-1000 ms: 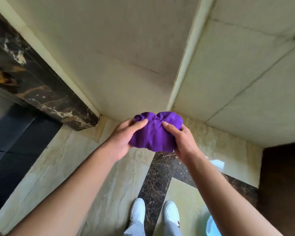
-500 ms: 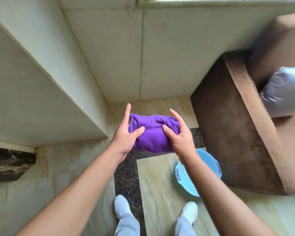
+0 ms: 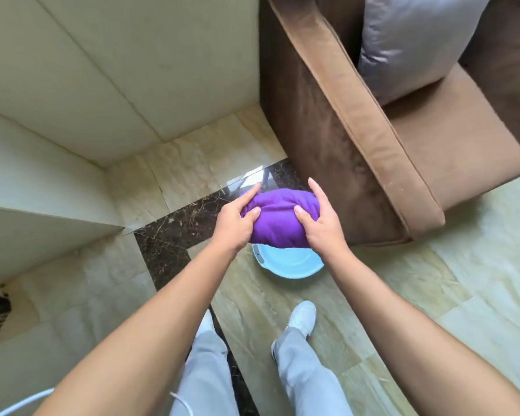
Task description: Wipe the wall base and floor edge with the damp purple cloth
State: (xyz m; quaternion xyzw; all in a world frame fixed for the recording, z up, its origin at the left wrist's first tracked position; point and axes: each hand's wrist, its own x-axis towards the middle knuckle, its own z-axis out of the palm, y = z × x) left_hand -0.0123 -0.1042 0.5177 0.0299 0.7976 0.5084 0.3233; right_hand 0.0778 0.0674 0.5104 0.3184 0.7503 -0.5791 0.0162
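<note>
- The view has swung right since a second ago: a brown armchair (image 3: 357, 139) now fills two o'clock, a blue basin (image 3: 285, 264) below the hands.
- Wiping appears unstarted; wall base (image 3: 192, 139) at eleven o'clock is untouched.
- The left hand (image 3: 233, 220) and right hand (image 3: 323, 223) clasp the bundled purple cloth (image 3: 278, 220) between them, above the basin.

I am holding both bare arms stretched forward and down, forearms converging toward the purple cloth (image 3: 278, 219). My left hand (image 3: 233, 222) is gripping the cloth's left end, thumb pressing into the front, index finger lying along the top. My right hand (image 3: 321, 225) is clasping the cloth's right end, thumb pressing in, index finger pointing up past it. Both wrists are nearly straight. My legs are standing below the cloth.
</note>
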